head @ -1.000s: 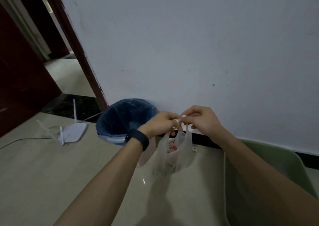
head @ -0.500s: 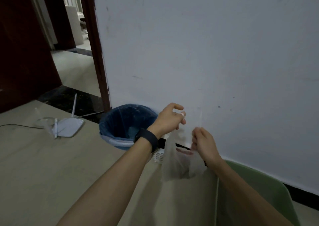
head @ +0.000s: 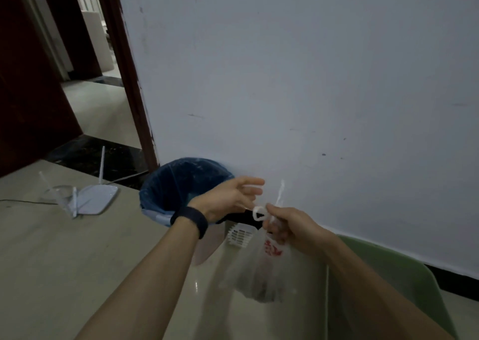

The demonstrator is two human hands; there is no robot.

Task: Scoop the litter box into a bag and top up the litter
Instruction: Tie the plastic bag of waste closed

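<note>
1. fingers of the right hand pinch the twisted top of the plastic bag, which hangs under them.
2. fingers of the left hand are spread, just beside.
3. blue bin behind; green litter box at right.

Both bare forearms reach forward, the grips close together. The right grip is curled, thumb and fingers pinching the neck of the bag hanging below it. The left grip, just left and slightly higher, is blurred, its fingers loosely extended; whether they hold anything is unclear.
</note>
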